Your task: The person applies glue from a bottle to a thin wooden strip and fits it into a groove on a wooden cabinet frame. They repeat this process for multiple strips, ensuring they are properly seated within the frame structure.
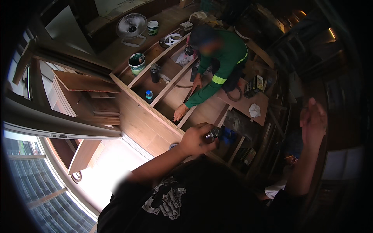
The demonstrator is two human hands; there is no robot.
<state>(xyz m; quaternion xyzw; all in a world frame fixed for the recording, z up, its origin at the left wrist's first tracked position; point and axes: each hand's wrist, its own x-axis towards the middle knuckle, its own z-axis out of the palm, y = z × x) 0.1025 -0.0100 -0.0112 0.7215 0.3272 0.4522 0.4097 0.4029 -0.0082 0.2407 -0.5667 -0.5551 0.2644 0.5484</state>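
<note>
My left hand (196,138) is closed around a dark power drill (215,133) with a metal chuck and a blue body, held over the edge of a large wooden cabinet frame (143,124) lying on the floor. My right hand (314,120) is raised at the right, holding nothing, fingers extended and close together. A co-worker in a green long-sleeved top (225,58) crouches inside the frame, with both hands resting on a wooden divider (186,112).
Inside the frame stand a dark bottle (155,72) and a small blue-capped container (149,94). Beyond it are paint buckets (136,63), a floor fan (132,26) and a tape roll (173,39). A white rag (254,110) lies on a board. Windows curve along the lower left.
</note>
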